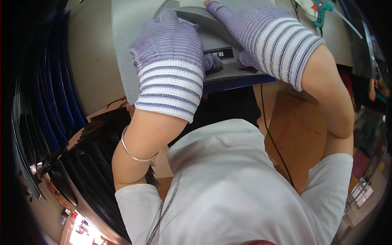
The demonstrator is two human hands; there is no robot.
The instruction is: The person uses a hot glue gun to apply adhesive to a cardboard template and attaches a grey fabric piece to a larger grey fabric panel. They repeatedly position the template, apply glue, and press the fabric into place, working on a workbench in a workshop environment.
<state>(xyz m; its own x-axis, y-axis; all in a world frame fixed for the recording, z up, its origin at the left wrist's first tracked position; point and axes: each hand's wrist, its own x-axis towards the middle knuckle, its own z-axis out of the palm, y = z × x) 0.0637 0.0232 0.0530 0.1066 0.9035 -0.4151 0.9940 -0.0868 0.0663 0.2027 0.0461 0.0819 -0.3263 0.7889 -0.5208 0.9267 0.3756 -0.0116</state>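
Observation:
Both my hands wear purple knitted gloves with striped white cuffs. A grey, mesh-textured sheet (124,53) lies on the table, and a curved grey strip (204,15) arches up from the work between my hands. My left hand (169,43) is closed on the left side of this grey piece, its thumb pressing near the front edge. On the other side my right hand (261,34) grips the strip, index finger stretched along the far side and thumb at the near side. A black label (220,53) with white characters shows between the thumbs. Some fingertips are hidden.
Dark blue and black folded pieces (53,90) stand in a row at the left. A green glue gun (322,12) lies at the far right. A blue edge (241,83) runs under the work. Below the table are a brown cardboard piece (296,130) and a black cable (267,126).

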